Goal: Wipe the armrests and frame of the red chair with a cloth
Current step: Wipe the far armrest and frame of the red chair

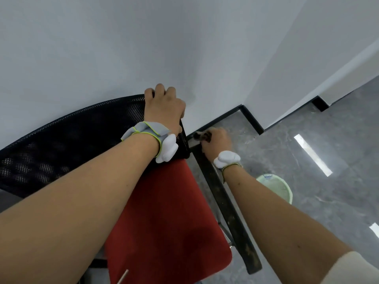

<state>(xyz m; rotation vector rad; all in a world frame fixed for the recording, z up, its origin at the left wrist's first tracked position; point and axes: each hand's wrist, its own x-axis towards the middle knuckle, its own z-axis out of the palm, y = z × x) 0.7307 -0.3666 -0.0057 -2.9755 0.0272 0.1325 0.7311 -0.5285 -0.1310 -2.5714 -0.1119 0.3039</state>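
While my left hand (pixel 164 107) gripped the red chair (pixel 164 218) backrest, my right hand (pixel 215 140) clenched the cloth (pixel 202 135) at the armrest (pixel 223 197) rear end; next, probably wipe forward.

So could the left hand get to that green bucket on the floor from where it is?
Probably not as things stand. The left hand grips the top of the mesh backrest, and the armrest and the right arm lie between it and the green bucket.
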